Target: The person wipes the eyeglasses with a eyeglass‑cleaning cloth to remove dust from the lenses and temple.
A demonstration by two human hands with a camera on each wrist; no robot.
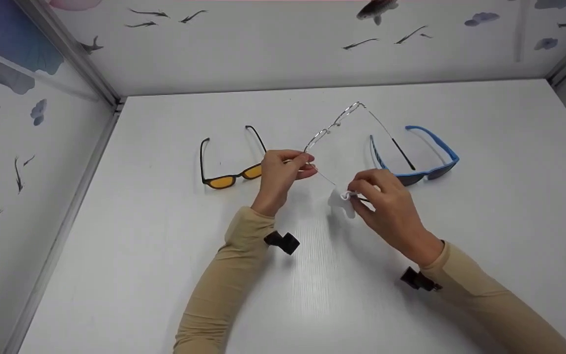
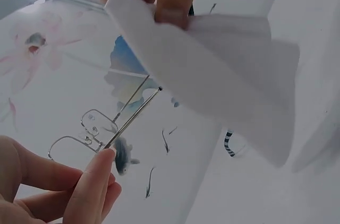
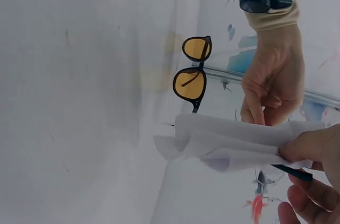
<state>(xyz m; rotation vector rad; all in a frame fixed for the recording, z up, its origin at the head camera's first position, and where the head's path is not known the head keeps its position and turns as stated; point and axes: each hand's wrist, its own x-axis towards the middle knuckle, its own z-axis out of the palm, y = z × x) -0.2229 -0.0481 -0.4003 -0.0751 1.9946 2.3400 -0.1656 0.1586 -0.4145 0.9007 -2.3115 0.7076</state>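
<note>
My left hand (image 1: 283, 174) pinches a pair of thin metal-framed eyeglasses (image 1: 337, 124) at the corner where one temple meets the frame. The glasses are held above the table with both temples unfolded, the far one ending in a dark tip. In my right hand (image 1: 386, 206) a white cloth (image 2: 212, 75) is pinched around the near temple, close to its end. The dark temple tip (image 3: 293, 172) sticks out below the cloth in the right wrist view. Folds of cloth hide part of that temple.
Black-framed glasses with yellow lenses (image 1: 221, 182) lie on the white table (image 1: 140, 221) behind the left hand. Blue-framed sunglasses (image 1: 444, 147) lie behind the right hand. White panels with painted fish (image 1: 376, 9) stand along the back and left.
</note>
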